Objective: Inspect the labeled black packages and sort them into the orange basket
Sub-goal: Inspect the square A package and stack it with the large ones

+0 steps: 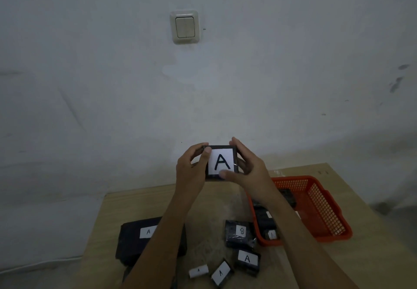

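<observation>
A small black package (221,162) with a white label marked A is held up in front of the wall, its label facing me. My left hand (191,169) grips its left edge and my right hand (250,169) grips its right side, thumb on the lower label. The orange basket (320,207) stands on the table at the right with several black packages inside. Loose on the table lie a large black package (135,241) labelled A, one marked 8 or B (239,232), another A package (247,259) and two small ones (221,273) near the front.
The wooden table (214,205) stands against a pale wall with a light switch (185,27). The table's left edge runs close to the large package. A white cable lies on the floor at the lower left.
</observation>
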